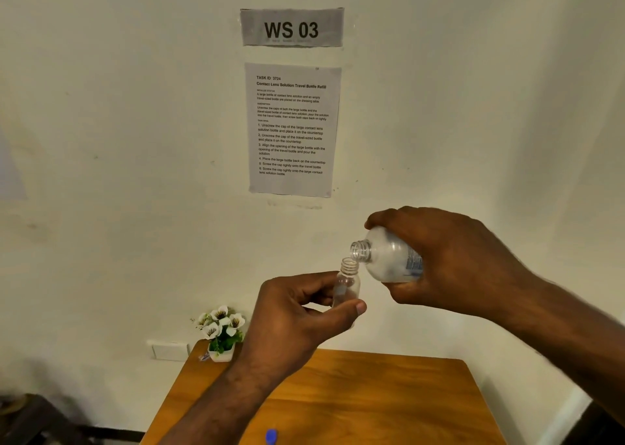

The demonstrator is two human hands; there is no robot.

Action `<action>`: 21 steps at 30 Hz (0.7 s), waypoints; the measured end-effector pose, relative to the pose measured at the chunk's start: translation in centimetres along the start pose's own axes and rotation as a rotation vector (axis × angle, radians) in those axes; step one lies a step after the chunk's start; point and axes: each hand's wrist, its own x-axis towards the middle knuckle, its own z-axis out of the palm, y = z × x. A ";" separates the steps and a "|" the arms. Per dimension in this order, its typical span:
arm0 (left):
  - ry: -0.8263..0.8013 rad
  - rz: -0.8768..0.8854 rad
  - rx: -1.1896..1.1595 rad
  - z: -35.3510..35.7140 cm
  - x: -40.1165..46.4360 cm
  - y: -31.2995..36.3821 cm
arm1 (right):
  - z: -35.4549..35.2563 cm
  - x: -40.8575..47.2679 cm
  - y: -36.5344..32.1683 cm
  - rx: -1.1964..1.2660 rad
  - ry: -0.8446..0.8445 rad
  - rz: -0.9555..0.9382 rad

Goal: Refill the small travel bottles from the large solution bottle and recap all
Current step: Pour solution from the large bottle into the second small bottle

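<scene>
- A pale wall (135,140) filled most of the view, with a "WS 03" sign (292,27) above a printed task sheet (293,128); its smaller lines were hard to read.
- A wooden table (372,400) stood against the wall, its near edge cut off by the frame.
- The left hand (297,319) pinched the small travel bottle (347,284) upright and uncapped, above the table; its lower part was hidden behind the thumb.
- The right hand (449,258) gripped the large solution bottle (389,257), tipped sideways, its open neck just above the small bottle's mouth (whether they touched, or liquid ran, could not be told).
- A potted flower (221,333) sat at the far left corner.
- A blue cap (271,437) lay near the bottom edge, blurred.
</scene>
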 end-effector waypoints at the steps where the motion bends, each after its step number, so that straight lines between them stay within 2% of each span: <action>1: -0.001 0.000 0.003 0.0 0.0 0.0 | -0.1 0.1 0.0 -0.011 -0.002 -0.007; 8: -0.004 0.005 -0.014 0.1 0.1 0.1 | -0.5 0.9 0.2 -0.097 -0.047 -0.046; 21: -0.011 0.016 -0.051 0.1 0.3 -0.1 | -0.9 1.4 0.3 -0.155 0.018 -0.142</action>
